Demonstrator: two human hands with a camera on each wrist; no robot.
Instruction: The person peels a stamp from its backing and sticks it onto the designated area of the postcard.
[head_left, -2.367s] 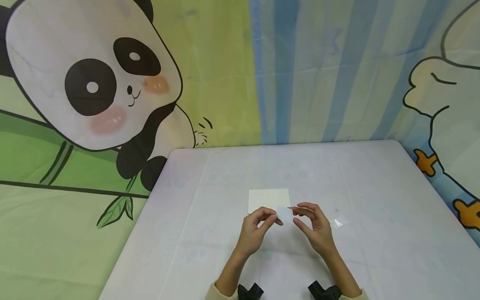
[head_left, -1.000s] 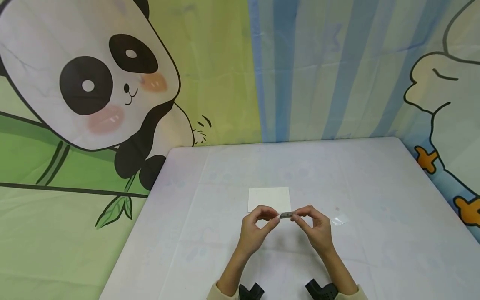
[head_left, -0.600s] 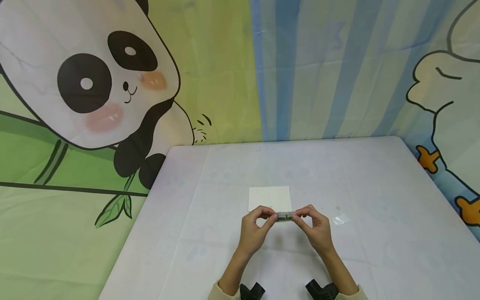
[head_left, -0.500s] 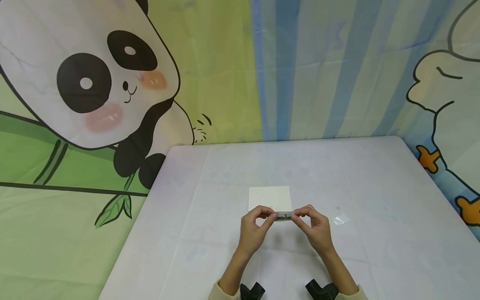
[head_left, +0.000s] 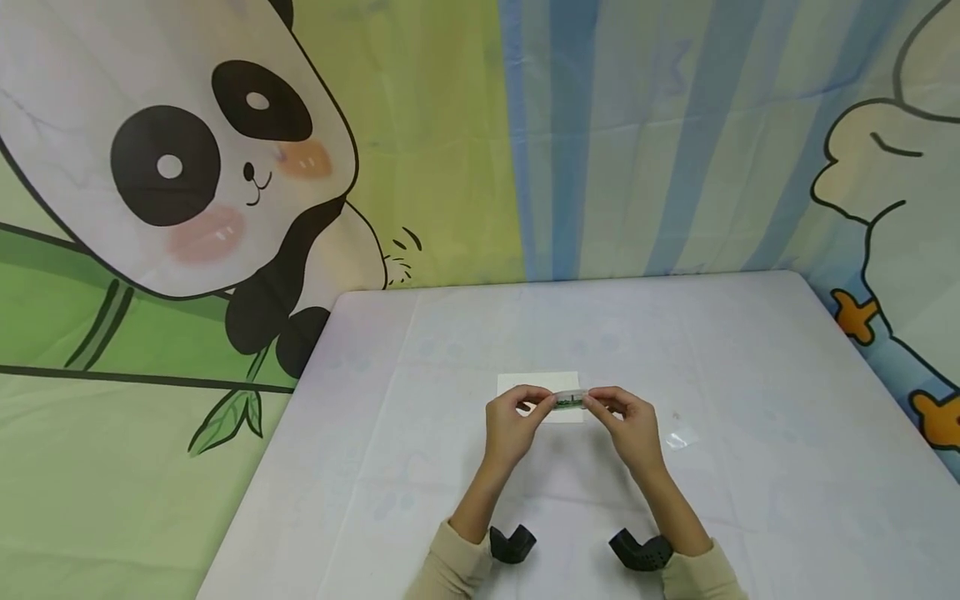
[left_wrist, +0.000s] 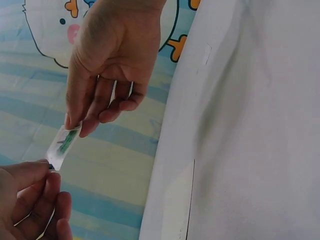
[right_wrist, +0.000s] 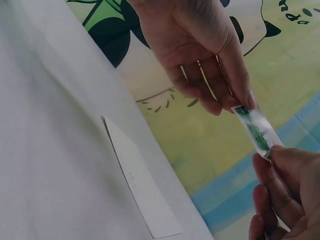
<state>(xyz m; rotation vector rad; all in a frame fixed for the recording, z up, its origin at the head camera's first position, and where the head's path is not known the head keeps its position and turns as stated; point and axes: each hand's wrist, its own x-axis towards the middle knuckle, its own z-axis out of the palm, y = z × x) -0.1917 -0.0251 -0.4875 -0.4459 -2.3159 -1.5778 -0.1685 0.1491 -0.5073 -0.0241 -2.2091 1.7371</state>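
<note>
The head view is evenly lit; soft shadows are cast on the white table [head_left: 405, 358], and glare is caught by a clear scrap [head_left: 680, 440]. The 2 wrist views are more dimly lit, and print on the small strip [left_wrist: 59, 150] is blurred.

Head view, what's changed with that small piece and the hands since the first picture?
The right hand has taken hold of the small, pale rectangular strip with green print, which the left hand already pinched. Both hands moved forward, and the print now shows. The white rectangular card and clear plastic scrap stayed put.
</note>
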